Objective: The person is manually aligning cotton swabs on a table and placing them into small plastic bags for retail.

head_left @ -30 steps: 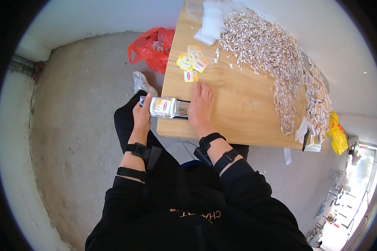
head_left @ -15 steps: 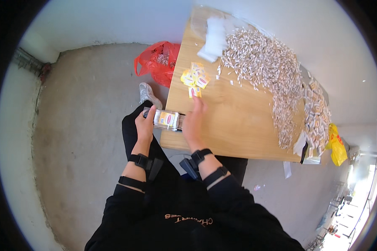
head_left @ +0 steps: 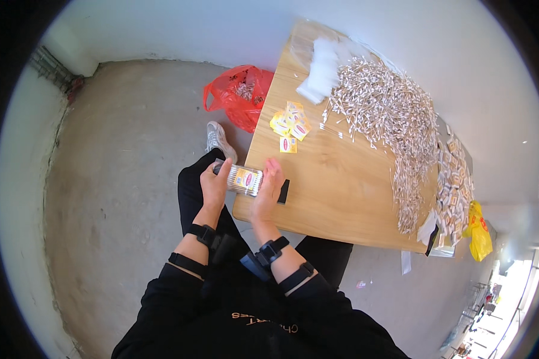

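A clear plastic pack of cotton swabs [head_left: 245, 180] with a yellow-and-white label card is held level over the table's near left corner. My left hand [head_left: 213, 186] is closed around its left end, thumb on top. My right hand [head_left: 268, 186] stands flat against the pack's right end, fingers stretched out and pointing away from me. A flat black object [head_left: 284, 191] lies on the table just right of that hand, partly covered by it. Beyond the hands lie several yellow label cards [head_left: 291, 122], with a single card [head_left: 288, 145] nearest.
The wooden table [head_left: 335, 191] bears a big heap of loose cotton swabs [head_left: 383, 99], clear bags [head_left: 322, 69] at the back, and many filled packs [head_left: 453, 185] at right. A red bag [head_left: 239, 96] stands on the floor at left; a yellow bag [head_left: 478, 233] hangs at the right edge.
The bare swab sticks between the pack and my right hand no longer show; the right palm now sits against the pack's end. The black object is more exposed. The whole view has shifted slightly.
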Demonstrator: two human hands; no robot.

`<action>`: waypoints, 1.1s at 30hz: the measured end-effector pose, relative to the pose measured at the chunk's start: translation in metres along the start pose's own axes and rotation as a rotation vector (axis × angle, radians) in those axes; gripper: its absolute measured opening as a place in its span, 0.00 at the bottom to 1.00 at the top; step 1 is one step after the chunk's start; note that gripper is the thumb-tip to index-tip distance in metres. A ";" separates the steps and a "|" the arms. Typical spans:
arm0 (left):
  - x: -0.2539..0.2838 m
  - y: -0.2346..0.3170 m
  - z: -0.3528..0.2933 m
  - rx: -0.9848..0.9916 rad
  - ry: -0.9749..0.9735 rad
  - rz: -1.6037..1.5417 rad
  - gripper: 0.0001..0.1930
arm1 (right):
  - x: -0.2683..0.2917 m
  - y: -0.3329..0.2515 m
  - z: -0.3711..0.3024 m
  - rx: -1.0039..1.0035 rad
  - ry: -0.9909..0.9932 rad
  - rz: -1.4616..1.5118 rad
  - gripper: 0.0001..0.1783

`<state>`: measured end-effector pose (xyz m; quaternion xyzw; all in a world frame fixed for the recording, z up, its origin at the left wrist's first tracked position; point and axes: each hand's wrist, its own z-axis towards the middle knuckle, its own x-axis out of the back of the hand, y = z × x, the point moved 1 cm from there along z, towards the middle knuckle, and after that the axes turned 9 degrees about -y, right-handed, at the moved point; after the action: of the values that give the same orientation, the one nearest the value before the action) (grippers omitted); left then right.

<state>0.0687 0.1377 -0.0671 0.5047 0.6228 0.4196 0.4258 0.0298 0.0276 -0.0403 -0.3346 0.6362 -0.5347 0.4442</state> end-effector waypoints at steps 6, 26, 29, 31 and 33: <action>-0.006 0.010 -0.004 0.018 -0.035 -0.017 0.13 | 0.037 0.022 0.020 -0.022 -0.135 0.267 0.28; 0.000 0.011 -0.003 0.185 -0.145 -0.263 0.11 | -0.008 -0.007 0.004 0.031 -0.129 -0.283 0.25; -0.001 0.011 -0.003 0.197 -0.140 -0.254 0.11 | -0.010 -0.008 0.004 -0.007 -0.120 -0.297 0.25; -0.004 0.015 -0.005 0.203 -0.135 -0.264 0.12 | -0.007 -0.007 0.006 0.023 -0.113 -0.342 0.25; -0.004 0.018 -0.007 0.320 -0.121 -0.298 0.12 | -0.007 -0.007 0.005 0.019 -0.099 -0.316 0.25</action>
<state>0.0676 0.1357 -0.0474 0.4924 0.7224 0.2170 0.4342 0.0368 0.0302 -0.0320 -0.4523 0.5480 -0.5867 0.3885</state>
